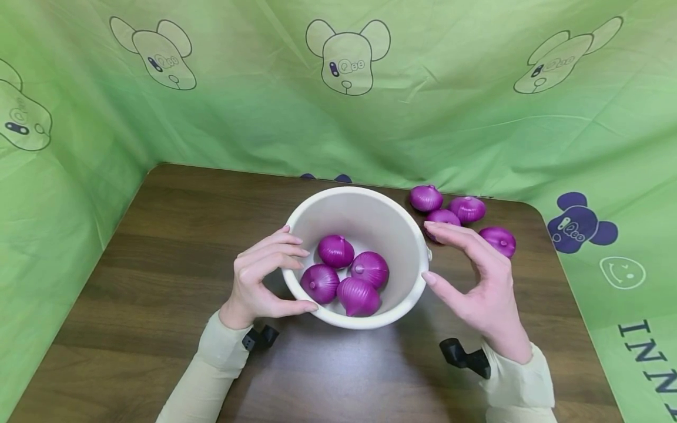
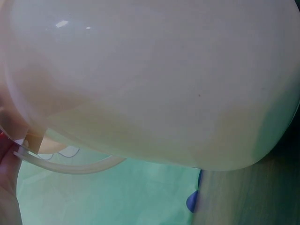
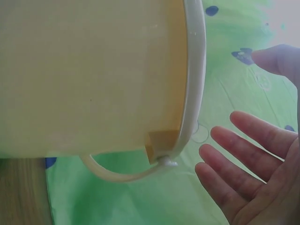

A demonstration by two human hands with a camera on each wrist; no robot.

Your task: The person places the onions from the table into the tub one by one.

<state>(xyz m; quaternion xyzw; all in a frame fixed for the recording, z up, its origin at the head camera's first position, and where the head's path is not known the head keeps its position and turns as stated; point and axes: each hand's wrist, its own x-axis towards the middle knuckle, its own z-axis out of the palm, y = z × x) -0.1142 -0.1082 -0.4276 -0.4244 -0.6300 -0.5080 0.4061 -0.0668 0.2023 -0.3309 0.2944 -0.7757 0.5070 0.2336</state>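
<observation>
A white bucket stands mid-table in the head view, its mouth toward me. Several purple onions lie on its bottom. My left hand holds the bucket's left rim, fingertips over the edge and thumb along the front. In the left wrist view the bucket wall fills most of the picture, with the curved handle below it. At the right rim is my right hand, thumb and fingers spread wide. The right wrist view shows its fingers apart from the bucket and holding nothing.
Several more purple onions lie on the brown wooden table, behind and beside the right hand. Green printed cloth hangs along the back and both sides. Each wrist carries a small black camera mount.
</observation>
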